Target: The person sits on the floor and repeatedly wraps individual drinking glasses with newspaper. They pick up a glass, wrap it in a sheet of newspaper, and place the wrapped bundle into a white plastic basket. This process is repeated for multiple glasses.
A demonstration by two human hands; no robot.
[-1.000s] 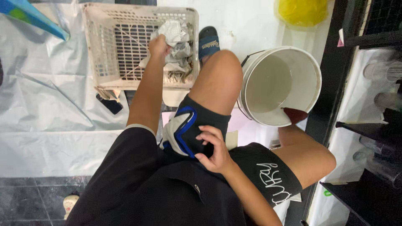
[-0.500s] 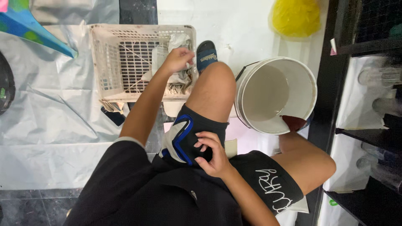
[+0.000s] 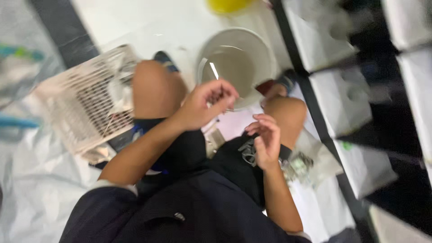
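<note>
Head view, blurred: left hand (image 3: 204, 105) has left the white basket (image 3: 85, 108) and now sits curled, contents unclear, above the white bucket (image 3: 238, 63), while right hand (image 3: 266, 140), loosely open and empty, has lifted off the shorts.

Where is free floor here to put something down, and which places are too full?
Free: the white floor beyond the white plastic lattice basket and left of the round white bucket; also the crinkled clear plastic sheet at lower left. Crowded: between the knees, where the left hand and right hand hang.
</note>
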